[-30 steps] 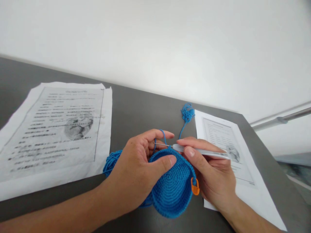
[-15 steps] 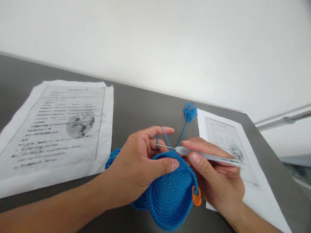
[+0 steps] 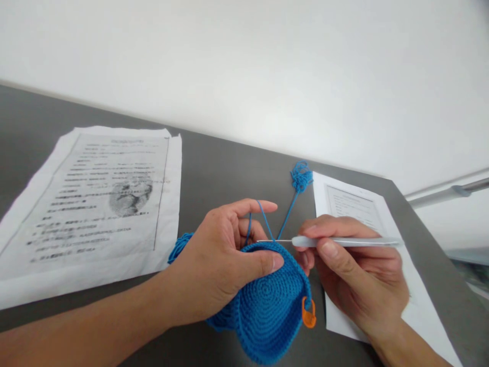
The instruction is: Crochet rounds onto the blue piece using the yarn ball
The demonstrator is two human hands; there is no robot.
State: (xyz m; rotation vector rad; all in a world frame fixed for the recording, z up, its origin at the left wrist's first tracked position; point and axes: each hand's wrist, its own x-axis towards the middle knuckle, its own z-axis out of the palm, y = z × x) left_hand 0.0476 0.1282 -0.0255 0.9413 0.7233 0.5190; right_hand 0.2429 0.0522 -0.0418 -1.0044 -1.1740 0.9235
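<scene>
A round blue crochet piece (image 3: pixel 267 300), cupped in shape, is pinched at its upper rim by my left hand (image 3: pixel 225 260), thumb on the inner face. Blue yarn (image 3: pixel 266 220) loops over my raised left index finger and runs down to the rim. My right hand (image 3: pixel 359 270) is closed around the pale grey handle of a crochet hook (image 3: pixel 336 241). The hook's thin metal shaft points left and lies at the rim by the yarn. An orange stitch marker (image 3: pixel 308 313) hangs from the piece's right edge.
A grey table (image 3: pixel 229 168) meets a white wall (image 3: pixel 244 66) at the back. A crinkled printed sheet (image 3: pixel 91 204) lies to the left, another printed sheet (image 3: pixel 344 321) under my right hand. A small blue yarn tangle (image 3: pixel 301 176) sits behind; more blue yarn (image 3: pixel 179 246) is beside my left wrist.
My right hand has shifted right with the crochet hook, whose shaft now shows longer to the right and lies more level. My left hand and the crochet piece stay nearly in place.
</scene>
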